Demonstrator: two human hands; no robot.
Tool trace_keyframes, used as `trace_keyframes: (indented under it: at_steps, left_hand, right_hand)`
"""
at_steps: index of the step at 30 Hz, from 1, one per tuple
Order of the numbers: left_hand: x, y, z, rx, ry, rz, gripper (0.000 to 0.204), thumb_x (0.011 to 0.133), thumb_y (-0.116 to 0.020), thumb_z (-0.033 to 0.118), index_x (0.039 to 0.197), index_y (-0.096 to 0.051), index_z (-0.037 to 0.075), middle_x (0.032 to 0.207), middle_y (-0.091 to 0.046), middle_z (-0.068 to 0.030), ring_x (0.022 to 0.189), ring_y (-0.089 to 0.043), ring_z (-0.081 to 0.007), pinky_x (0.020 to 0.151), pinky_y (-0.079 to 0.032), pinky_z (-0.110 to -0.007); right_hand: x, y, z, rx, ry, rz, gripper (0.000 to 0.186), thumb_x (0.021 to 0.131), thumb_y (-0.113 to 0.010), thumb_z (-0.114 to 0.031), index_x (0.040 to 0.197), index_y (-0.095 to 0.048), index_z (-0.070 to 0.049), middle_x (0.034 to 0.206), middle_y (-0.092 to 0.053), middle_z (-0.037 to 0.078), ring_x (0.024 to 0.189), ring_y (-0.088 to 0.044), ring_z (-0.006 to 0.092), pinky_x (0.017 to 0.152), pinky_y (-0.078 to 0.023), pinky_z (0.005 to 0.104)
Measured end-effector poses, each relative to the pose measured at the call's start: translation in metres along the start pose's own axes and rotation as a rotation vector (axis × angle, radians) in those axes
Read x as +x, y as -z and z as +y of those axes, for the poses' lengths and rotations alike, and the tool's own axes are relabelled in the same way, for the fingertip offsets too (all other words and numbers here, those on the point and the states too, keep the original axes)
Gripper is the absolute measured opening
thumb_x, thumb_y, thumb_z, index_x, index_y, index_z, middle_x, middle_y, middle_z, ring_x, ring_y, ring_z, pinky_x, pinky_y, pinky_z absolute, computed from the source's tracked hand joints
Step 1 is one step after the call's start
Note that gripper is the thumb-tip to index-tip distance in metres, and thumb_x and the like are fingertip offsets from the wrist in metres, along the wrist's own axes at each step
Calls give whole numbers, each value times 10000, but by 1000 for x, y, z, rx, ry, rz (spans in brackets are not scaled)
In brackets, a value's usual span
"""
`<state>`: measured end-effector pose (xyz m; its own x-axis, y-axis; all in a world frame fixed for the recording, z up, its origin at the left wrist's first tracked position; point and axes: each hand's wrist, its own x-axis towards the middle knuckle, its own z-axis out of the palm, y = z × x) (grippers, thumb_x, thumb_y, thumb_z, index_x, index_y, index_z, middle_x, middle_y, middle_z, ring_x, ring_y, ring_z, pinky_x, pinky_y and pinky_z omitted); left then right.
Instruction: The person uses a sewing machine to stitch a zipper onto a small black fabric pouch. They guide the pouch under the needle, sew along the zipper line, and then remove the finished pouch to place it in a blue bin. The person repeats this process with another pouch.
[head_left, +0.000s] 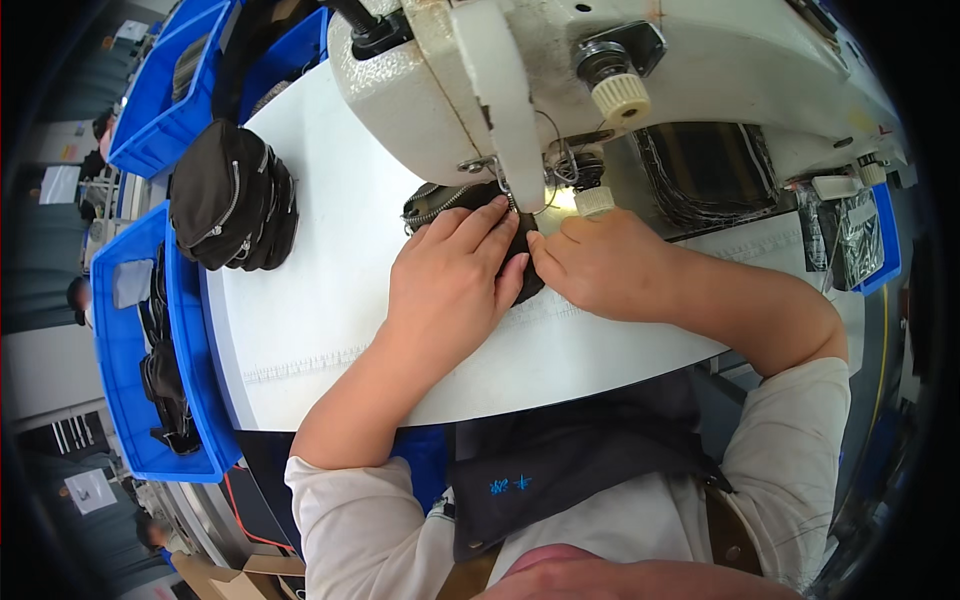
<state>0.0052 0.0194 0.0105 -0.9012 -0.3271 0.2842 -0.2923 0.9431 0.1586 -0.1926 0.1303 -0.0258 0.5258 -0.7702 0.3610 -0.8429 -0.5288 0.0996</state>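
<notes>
A dark brown fabric piece with a metal zipper (528,284) lies under the needle area of the white sewing machine (420,110). My left hand (447,268) rests flat on this piece, fingers stretched toward the presser foot and thumb near its right edge. Close beside it, my right hand (598,262) has its fingers curled together at the piece's right edge, pinching it. The fingers hide much of the piece, and the needle tip cannot be made out. A small lamp lights the spot by the foot.
Dark zippered pouches (232,200) stand stacked at the table's left. Blue bins (205,400) holding dark pieces line the left side. Dark panels (705,175) lie under the machine arm. At the right, a blue tray (885,240) holds plastic-wrapped items. People sit beyond the bins.
</notes>
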Motion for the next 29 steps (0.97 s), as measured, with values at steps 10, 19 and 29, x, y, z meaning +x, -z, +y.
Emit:
trace_keyframes:
  at_steps: [10, 19, 29]
  left_hand:
    - [4, -8, -13, -1, 17, 41, 360, 916, -750, 221, 1239, -763, 62, 1295, -742, -65, 1107, -694, -254, 925, -575, -371]
    - [12, -15, -25, -28, 102, 24, 358, 917, -728, 229, 1232, -757, 62, 1252, -746, -51, 1177, -668, -260, 992, -545, -390]
    - [15, -17, -37, -260, 279, -21, 297, 912, -733, 210, 1187, -787, 113, 1238, -759, -60, 1184, -667, -272, 1028, -514, -362]
  right_hand:
    - [4, 2, 2, 22, -117, 11, 258, 892, -678, -94, 1111, -705, 41, 790, -672, 57, 765, -704, 221, 635, -555, 377]
    - [3, -4, 6, 69, -207, 17, 412, 862, -658, -40, 1266, -682, 38, 856, -680, 61, 762, -704, 242, 649, -548, 390]
    - [2, -8, 6, -30, -234, -43, 422, 850, -746, -139, 1267, -732, -78, 936, -684, 20, 882, -700, 182, 650, -571, 349]
